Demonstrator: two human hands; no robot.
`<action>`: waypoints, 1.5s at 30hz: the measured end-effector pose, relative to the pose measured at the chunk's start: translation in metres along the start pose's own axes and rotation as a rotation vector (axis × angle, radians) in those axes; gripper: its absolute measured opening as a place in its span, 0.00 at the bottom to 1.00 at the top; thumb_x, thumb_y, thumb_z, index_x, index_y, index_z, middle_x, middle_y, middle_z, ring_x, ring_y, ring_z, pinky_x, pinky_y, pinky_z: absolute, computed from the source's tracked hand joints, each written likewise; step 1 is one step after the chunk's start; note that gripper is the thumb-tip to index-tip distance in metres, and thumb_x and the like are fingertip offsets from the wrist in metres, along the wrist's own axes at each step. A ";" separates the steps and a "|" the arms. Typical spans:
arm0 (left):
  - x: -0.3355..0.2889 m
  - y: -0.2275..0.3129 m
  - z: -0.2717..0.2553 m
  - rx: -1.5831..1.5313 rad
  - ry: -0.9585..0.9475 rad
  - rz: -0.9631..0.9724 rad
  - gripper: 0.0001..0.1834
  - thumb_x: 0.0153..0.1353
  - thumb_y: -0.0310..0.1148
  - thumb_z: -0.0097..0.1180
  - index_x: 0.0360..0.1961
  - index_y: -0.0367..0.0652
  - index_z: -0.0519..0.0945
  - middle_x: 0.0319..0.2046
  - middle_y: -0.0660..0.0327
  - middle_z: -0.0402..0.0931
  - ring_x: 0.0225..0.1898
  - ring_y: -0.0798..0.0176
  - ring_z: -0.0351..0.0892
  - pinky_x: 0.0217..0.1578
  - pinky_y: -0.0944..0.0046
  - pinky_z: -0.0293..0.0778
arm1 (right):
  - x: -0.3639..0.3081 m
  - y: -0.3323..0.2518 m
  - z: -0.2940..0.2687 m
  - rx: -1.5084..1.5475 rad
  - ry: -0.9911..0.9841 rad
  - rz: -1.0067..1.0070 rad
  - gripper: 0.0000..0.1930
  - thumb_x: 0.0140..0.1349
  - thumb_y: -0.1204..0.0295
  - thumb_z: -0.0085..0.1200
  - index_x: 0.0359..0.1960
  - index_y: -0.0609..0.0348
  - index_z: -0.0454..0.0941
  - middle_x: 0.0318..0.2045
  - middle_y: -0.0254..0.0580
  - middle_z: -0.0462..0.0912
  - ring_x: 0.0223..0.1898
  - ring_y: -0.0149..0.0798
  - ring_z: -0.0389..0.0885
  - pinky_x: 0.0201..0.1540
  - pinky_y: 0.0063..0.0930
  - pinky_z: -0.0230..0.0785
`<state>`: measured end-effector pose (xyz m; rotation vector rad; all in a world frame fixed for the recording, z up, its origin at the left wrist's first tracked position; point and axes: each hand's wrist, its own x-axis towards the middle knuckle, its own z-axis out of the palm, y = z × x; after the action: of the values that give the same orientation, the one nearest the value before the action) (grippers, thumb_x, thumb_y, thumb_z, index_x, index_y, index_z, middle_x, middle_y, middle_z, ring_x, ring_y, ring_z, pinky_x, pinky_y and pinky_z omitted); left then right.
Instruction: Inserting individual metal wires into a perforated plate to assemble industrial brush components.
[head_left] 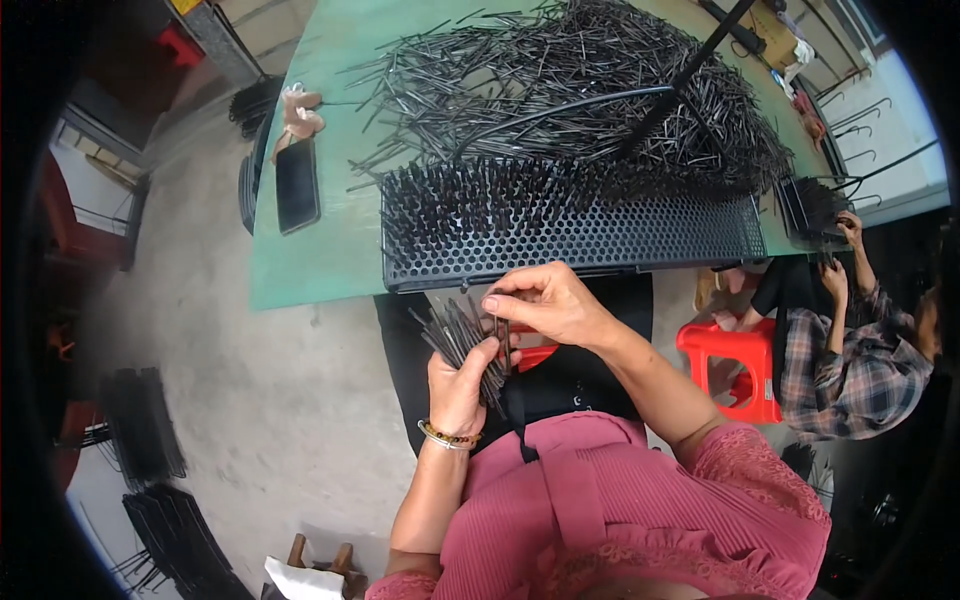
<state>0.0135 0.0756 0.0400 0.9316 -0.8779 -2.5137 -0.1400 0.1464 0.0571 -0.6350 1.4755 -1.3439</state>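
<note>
Lying at the left of the green tabletop was a dark rectangular phone, with a loose heap of thin black plastic rods spread beyond it. Nearer, a black perforated metal rack stood partly filled with upright rods. Below its front edge, the left hand was closed around a fanned bundle of black rods, while the right hand pinched a single rod from that bundle. Farther right, a co-worker in a plaid shirt sat beside a red plastic stool.
</note>
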 end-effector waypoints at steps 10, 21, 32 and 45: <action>0.004 -0.005 0.003 -0.102 0.016 -0.072 0.12 0.59 0.23 0.54 0.44 0.32 0.73 0.33 0.56 0.76 0.34 0.61 0.79 0.35 0.59 0.82 | 0.038 -0.042 -0.010 -0.410 0.389 -0.739 0.07 0.59 0.78 0.55 0.39 0.66 0.80 0.32 0.39 0.82 0.33 0.27 0.80 0.36 0.19 0.73; 0.004 -0.009 0.001 -0.117 -0.025 -0.129 0.12 0.59 0.23 0.53 0.44 0.33 0.73 0.32 0.58 0.76 0.34 0.63 0.78 0.35 0.59 0.82 | 0.044 -0.046 -0.010 -0.494 0.370 -0.672 0.07 0.58 0.77 0.57 0.37 0.66 0.80 0.32 0.41 0.83 0.32 0.31 0.81 0.35 0.21 0.72; 0.005 -0.005 0.001 -0.064 -0.089 -0.174 0.15 0.59 0.25 0.53 0.48 0.32 0.73 0.29 0.61 0.75 0.31 0.69 0.77 0.34 0.62 0.82 | 0.047 -0.044 -0.015 -0.567 0.335 -0.759 0.07 0.57 0.77 0.58 0.36 0.66 0.80 0.32 0.42 0.83 0.30 0.29 0.80 0.31 0.21 0.71; 0.004 -0.009 -0.002 -0.013 -0.097 -0.159 0.15 0.59 0.24 0.54 0.48 0.34 0.73 0.32 0.63 0.75 0.31 0.71 0.76 0.35 0.62 0.82 | 0.049 -0.030 -0.013 -0.863 0.449 -1.018 0.09 0.52 0.74 0.61 0.36 0.61 0.81 0.30 0.40 0.83 0.30 0.37 0.80 0.38 0.28 0.65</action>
<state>0.0108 0.0794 0.0316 0.9148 -0.8449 -2.7163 -0.1763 0.1012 0.0680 -1.9249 2.2508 -1.5873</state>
